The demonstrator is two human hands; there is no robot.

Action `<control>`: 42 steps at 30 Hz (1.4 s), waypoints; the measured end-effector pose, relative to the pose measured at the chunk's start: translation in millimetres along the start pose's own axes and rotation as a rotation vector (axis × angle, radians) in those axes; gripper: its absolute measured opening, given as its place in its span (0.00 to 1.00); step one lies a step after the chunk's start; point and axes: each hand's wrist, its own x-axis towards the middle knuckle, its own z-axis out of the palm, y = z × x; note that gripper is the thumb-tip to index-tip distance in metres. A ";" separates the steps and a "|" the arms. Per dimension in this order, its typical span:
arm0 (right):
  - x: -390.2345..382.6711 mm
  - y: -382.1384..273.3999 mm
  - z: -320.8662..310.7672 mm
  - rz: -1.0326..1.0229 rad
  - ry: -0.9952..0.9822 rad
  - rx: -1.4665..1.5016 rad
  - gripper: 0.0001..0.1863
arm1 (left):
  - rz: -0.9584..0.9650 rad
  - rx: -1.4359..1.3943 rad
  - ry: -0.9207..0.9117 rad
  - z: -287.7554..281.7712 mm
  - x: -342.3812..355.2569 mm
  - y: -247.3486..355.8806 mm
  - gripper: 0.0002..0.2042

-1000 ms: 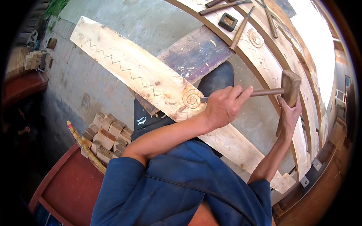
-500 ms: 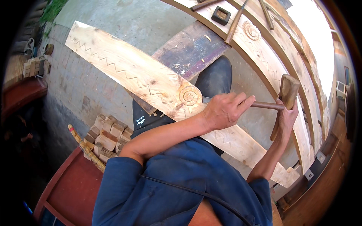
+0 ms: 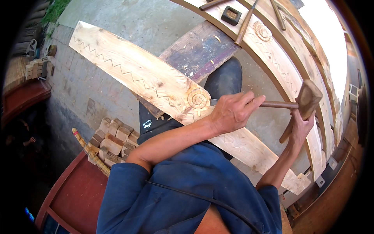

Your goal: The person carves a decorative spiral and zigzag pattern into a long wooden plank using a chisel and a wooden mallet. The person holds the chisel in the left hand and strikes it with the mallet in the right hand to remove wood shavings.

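A long pale wooden board lies slantwise before me, with a zigzag line cut along it and a round spiral carving near its middle. My left hand is closed around a chisel, its blade end beside the spiral's right edge and partly hidden by my fingers. In my right hand, the fingers wrap the handle of a wooden mallet. The mallet's head is at the butt of the chisel; whether they touch I cannot tell.
Under the board is a dark, worn plank strewn with chips. Curved boards stand to the right, one bearing a carved shell shape, a small black square box and another chisel. Wooden blocks are piled at left.
The mallet has shifted slightly right and its head has turned in my right hand. My left hand keeps its hold on the chisel beside the spiral.
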 end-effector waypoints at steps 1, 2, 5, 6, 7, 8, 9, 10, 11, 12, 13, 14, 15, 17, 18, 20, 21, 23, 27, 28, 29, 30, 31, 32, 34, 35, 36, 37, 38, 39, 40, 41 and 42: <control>-8.7 -9.3 7.6 -0.052 0.001 -0.118 0.28 | -0.011 -0.008 0.003 -0.5 -0.6 -1.5 0.19; -9.3 -7.7 6.5 -0.034 0.005 -0.084 0.28 | -0.021 -0.016 0.006 -0.6 -0.5 -2.6 0.19; -4.6 -2.4 -1.6 0.104 0.019 0.002 0.31 | -0.055 -0.022 0.015 -1.3 1.8 -2.5 0.20; -6.0 -2.9 -1.1 0.079 -0.011 -0.009 0.30 | -0.064 -0.011 0.005 -2.5 1.3 -2.1 0.20; -9.7 -6.1 1.3 0.056 -0.033 -0.016 0.30 | -0.065 -0.002 -0.010 -3.4 2.1 -1.6 0.20; -13.2 -9.7 4.8 0.032 -0.056 -0.023 0.30 | -0.066 0.008 -0.024 -3.9 2.8 -1.1 0.21; -17.2 -12.7 10.5 0.007 -0.027 -0.064 0.29 | -0.056 0.014 -0.014 -3.2 2.4 -1.6 0.20; -16.1 -11.9 9.9 0.031 -0.030 -0.029 0.28 | -0.049 0.020 0.001 -2.3 1.2 -2.2 0.20; -14.3 -10.1 7.5 0.055 -0.034 0.005 0.28 | -0.044 0.025 0.017 -1.4 1.0 -2.8 0.20; -11.2 -7.1 4.8 0.079 -0.038 0.040 0.27 | -0.016 0.047 0.023 -0.1 1.6 -3.2 0.20; -6.0 -4.1 1.9 0.122 -0.053 0.020 0.27 | 0.009 0.069 0.027 -0.4 3.6 -1.8 0.21; -4.0 -2.4 0.9 0.107 -0.054 0.007 0.27 | 0.034 0.090 0.032 -0.5 5.8 -0.4 0.21; -1.8 -3.1 0.3 0.091 -0.055 -0.006 0.28 | 0.025 0.101 0.056 0.4 9.1 0.0 0.21; -0.5 -14.6 3.8 0.057 -0.053 -0.035 0.29 | 0.010 0.122 0.103 2.3 16.8 -2.4 0.22; -1.2 -23.9 8.0 0.039 -0.052 -0.053 0.30 | -0.010 0.136 0.123 2.4 18.4 -4.1 0.22; 3.0 -30.4 12.7 -0.011 -0.050 -0.061 0.31 | -0.051 0.160 0.161 2.6 20.3 -7.0 0.22; 6.5 -31.0 14.4 -0.043 -0.050 -0.050 0.32 | -0.055 0.166 0.163 2.7 21.1 -7.7 0.22; 11.2 -32.3 17.8 -0.085 -0.057 -0.045 0.32 | -0.062 0.181 0.167 2.3 21.9 -9.0 0.22; 16.8 -43.8 21.3 -0.071 -0.075 -0.080 0.32 | -0.071 0.161 0.184 2.2 24.0 -10.2 0.22; 17.7 -46.8 22.5 -0.053 -0.077 -0.090 0.32 | -0.071 0.159 0.184 2.4 24.5 -10.9 0.22; 20.3 -46.9 23.0 -0.067 -0.072 -0.105 0.32 | -0.071 0.157 0.185 2.2 25.0 -11.6 0.22; 24.2 -46.2 22.9 -0.081 -0.068 -0.120 0.32 | -0.076 0.157 0.191 1.5 25.9 -12.2 0.22; 27.7 -45.3 22.7 -0.094 -0.061 -0.135 0.32 | -0.080 0.155 0.195 0.3 27.7 -12.7 0.23; 30.6 -45.9 22.7 -0.084 -0.072 -0.147 0.31 | -0.084 0.153 0.200 -0.8 29.2 -13.2 0.23; 37.8 -50.2 22.2 -0.065 -0.097 -0.169 0.31 | -0.094 0.167 0.215 -3.0 30.5 -13.7 0.25; 43.2 -52.6 22.4 -0.065 -0.090 -0.191 0.31 | -0.099 0.174 0.223 -3.9 31.1 -13.9 0.26; 50.1 -55.5 23.0 -0.066 -0.082 -0.213 0.31 | -0.108 0.181 0.237 -4.3 32.4 -14.3 0.26; 58.0 -59.1 23.6 -0.068 -0.077 -0.237 0.31 | -0.120 0.189 0.252 -4.6 33.8 -14.9 0.27; 66.2 -62.4 22.5 -0.074 -0.082 -0.223 0.32 | -0.131 0.194 0.266 -4.6 34.6 -15.3 0.28; 75.4 -65.7 21.0 -0.079 -0.087 -0.209 0.32 | -0.130 0.191 0.268 -4.7 34.9 -15.8 0.28; 84.0 -67.0 20.6 -0.084 -0.091 -0.194 0.33 | -0.129 0.189 0.271 -4.5 35.2 -16.1 0.28; 90.7 -68.7 22.6 -0.063 -0.068 -0.206 0.35 | -0.127 0.185 0.273 -4.3 35.2 -16.2 0.29; 91.1 -70.9 25.5 -0.142 -0.123 -0.262 0.35 | -0.129 0.183 0.270 -3.8 34.9 -16.1 0.29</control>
